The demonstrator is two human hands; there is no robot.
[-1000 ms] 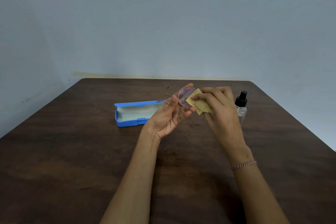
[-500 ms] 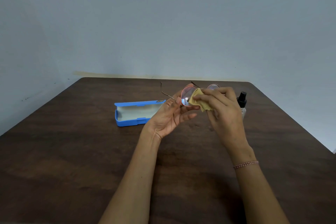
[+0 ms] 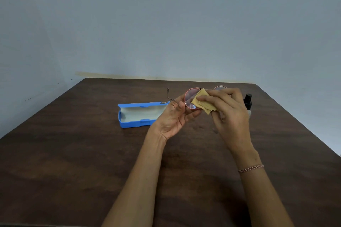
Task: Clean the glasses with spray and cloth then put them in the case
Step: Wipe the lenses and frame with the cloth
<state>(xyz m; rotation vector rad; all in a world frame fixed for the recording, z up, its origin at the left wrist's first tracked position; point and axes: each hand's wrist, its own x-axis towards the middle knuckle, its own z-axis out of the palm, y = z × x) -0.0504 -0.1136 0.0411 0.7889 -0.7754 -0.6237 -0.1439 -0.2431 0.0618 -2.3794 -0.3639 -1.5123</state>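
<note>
Round glasses (image 3: 190, 97) with a thin pink rim are held up above the table's middle. My left hand (image 3: 175, 118) grips them at the left lens edge and hinge, one temple arm sticking out to the left. My right hand (image 3: 228, 112) pinches a yellow cloth (image 3: 202, 102) against the left lens; the second lens peeks out behind its fingers. The blue case (image 3: 136, 114) lies open on the table, left of my hands, with a pale empty lining. A clear spray bottle (image 3: 247, 102) with a black top stands behind my right hand, mostly hidden.
The dark wooden table (image 3: 73, 153) reaches to a plain pale wall at the back. Its right edge runs diagonally close to the spray bottle's side. A beaded bracelet (image 3: 251, 168) is on my right wrist.
The glasses turned so that more of the left lens and the second lens show. The cloth and my right fingers slid across the lens. My left hand kept its grip.
</note>
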